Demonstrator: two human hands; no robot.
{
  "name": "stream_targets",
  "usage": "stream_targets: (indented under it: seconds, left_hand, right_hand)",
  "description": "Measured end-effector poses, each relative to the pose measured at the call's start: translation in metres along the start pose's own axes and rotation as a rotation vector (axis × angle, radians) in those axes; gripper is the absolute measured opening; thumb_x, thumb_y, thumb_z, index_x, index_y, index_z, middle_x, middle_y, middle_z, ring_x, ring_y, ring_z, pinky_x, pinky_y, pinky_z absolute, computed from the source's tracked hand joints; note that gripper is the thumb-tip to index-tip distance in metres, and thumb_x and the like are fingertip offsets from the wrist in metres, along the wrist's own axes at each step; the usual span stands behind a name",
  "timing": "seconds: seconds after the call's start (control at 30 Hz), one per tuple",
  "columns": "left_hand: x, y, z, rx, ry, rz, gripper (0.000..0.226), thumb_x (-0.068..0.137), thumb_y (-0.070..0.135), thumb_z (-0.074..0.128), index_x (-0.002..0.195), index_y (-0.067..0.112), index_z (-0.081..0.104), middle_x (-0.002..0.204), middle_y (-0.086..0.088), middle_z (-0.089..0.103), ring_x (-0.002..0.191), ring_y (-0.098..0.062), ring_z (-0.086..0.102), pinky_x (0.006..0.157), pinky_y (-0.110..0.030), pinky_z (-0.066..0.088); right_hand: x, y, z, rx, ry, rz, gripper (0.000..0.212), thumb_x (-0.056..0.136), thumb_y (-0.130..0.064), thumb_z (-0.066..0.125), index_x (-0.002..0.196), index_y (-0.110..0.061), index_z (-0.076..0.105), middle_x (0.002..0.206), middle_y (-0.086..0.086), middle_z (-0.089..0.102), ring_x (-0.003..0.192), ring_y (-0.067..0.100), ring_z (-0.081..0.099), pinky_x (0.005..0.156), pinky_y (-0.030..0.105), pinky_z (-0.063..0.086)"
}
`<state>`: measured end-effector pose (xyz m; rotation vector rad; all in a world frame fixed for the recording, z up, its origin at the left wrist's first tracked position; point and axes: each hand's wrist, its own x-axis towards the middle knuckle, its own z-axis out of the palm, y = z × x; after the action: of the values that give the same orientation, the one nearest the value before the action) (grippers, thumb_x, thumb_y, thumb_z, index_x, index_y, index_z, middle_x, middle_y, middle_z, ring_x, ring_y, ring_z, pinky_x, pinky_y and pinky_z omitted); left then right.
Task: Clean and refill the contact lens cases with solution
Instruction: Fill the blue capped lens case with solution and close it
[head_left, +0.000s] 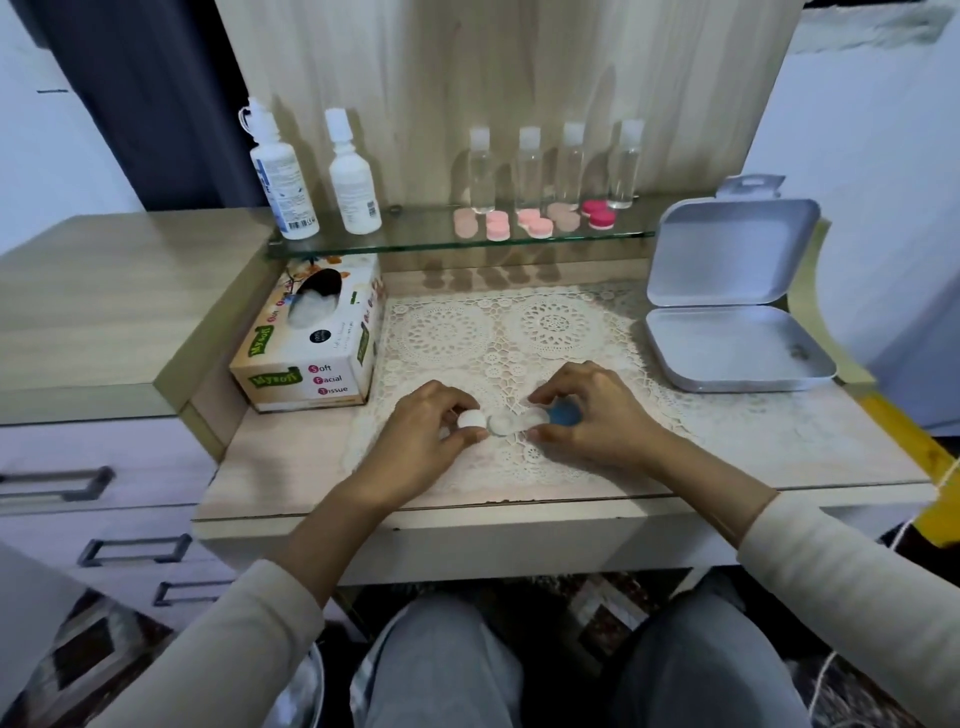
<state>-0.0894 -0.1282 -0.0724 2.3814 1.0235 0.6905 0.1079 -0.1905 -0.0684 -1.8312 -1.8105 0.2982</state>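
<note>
A clear contact lens case (511, 422) lies on the lace mat (519, 338) near the table's front. My left hand (426, 421) pinches a white cap (471, 419) just left of the case. My right hand (592, 410) holds the case's right end between thumb and forefinger, and a blue cap (563, 414) shows under its curled fingers. Two white solution bottles (283, 176) (353, 182) stand on the glass shelf (415, 241) at the back left. Several pink lens cases (530, 223) sit on the same shelf.
A tissue box (311, 343) stands left of the mat. An open grey tin box (737, 312) lies at the right. Several clear small bottles (550, 166) line the shelf behind the pink cases. Drawers (93, 493) are to the left.
</note>
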Motion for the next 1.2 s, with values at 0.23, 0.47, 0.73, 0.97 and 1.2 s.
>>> stream_targets:
  seconds: [0.23, 0.47, 0.73, 0.97, 1.2]
  left_hand:
    - [0.009, 0.013, 0.008, -0.027, -0.013, 0.015, 0.033, 0.080, 0.019, 0.070, 0.111, 0.008, 0.065, 0.103, -0.006, 0.062, 0.085, -0.010, 0.056, 0.077, -0.007, 0.039]
    - [0.014, 0.013, 0.015, -0.007, -0.041, 0.054, 0.035, 0.079, 0.022, 0.072, 0.111, 0.010, 0.067, 0.104, -0.006, 0.063, 0.090, -0.014, 0.060, 0.083, -0.017, 0.044]
    - [0.019, 0.015, 0.014, 0.105, -0.130, 0.129, 0.034, 0.083, 0.023, 0.067, 0.115, 0.012, 0.065, 0.105, -0.003, 0.061, 0.083, -0.005, 0.049, 0.072, -0.008, 0.032]
    - [0.017, 0.016, 0.011, 0.003, -0.157, 0.036, 0.046, 0.076, 0.026, 0.074, 0.119, 0.023, 0.059, 0.112, 0.006, 0.059, 0.100, -0.007, 0.052, 0.082, -0.016, 0.040]
    - [0.018, 0.015, 0.018, 0.123, -0.117, 0.016, 0.034, 0.078, 0.031, 0.071, 0.108, 0.017, 0.064, 0.105, 0.000, 0.058, 0.103, -0.016, 0.046, 0.085, -0.023, 0.034]
  right_hand:
    - [-0.002, 0.002, 0.007, 0.077, 0.068, 0.002, 0.023, 0.072, -0.026, 0.075, 0.094, -0.016, 0.073, 0.091, -0.001, 0.067, 0.089, 0.014, 0.052, 0.077, 0.024, 0.037]
    - [-0.003, 0.007, 0.013, 0.139, 0.120, -0.030, 0.023, 0.069, -0.024, 0.079, 0.090, -0.014, 0.074, 0.087, 0.000, 0.068, 0.083, 0.014, 0.050, 0.075, 0.024, 0.033]
    - [-0.002, 0.010, 0.016, 0.153, 0.143, -0.055, 0.019, 0.070, -0.025, 0.079, 0.087, -0.017, 0.075, 0.085, -0.003, 0.068, 0.081, 0.014, 0.050, 0.074, 0.024, 0.031]
    - [-0.002, 0.012, 0.017, 0.155, 0.153, -0.064, 0.021, 0.069, -0.025, 0.080, 0.088, -0.017, 0.075, 0.083, -0.005, 0.066, 0.081, 0.016, 0.052, 0.073, 0.026, 0.032]
    - [-0.001, 0.012, 0.018, 0.152, 0.154, -0.067, 0.021, 0.069, -0.025, 0.080, 0.087, -0.016, 0.075, 0.084, -0.004, 0.067, 0.082, 0.015, 0.051, 0.074, 0.026, 0.033]
